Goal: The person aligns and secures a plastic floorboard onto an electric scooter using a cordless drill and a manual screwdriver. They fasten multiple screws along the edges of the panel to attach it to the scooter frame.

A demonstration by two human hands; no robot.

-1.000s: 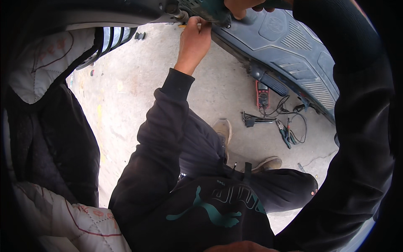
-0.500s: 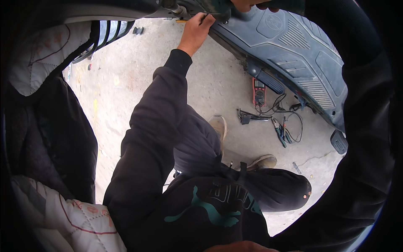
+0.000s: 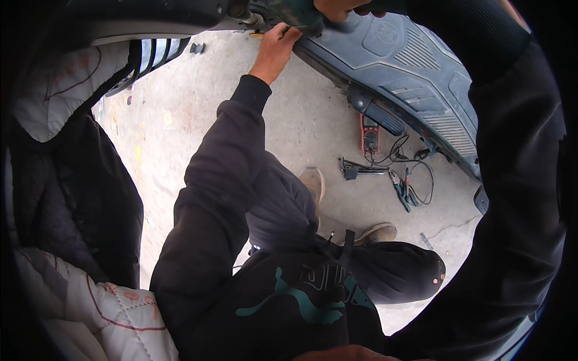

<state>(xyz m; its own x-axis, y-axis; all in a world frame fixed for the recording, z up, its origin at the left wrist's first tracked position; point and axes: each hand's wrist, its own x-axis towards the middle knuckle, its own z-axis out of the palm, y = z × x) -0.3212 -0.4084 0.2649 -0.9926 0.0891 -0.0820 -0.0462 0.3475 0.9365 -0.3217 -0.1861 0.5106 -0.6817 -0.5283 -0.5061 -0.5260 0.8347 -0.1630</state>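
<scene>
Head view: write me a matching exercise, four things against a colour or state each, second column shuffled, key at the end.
Things:
1. multimeter
2. pliers
3. footboard
4. left hand

Descriptions:
A. blue-grey, with ridged patches
B. bare, extending from a black cuff
C. teal-handled
D. dark, with red edging

Pairs: 1-D, 2-C, 3-A, 4-B

The left arm point(image 3: 223, 162) reaches from seven o'clock up toward twelve, elbow slightly bent, wrist point(image 3: 261, 74) bare past the cuff. The left hand point(image 3: 277, 49), just short of twelve, draws thumb and fingers together. The right arm point(image 3: 512, 174) bows around three o'clock; the right hand point(image 3: 338, 7), just past twelve, curls its fingers, partly cut off.
</scene>
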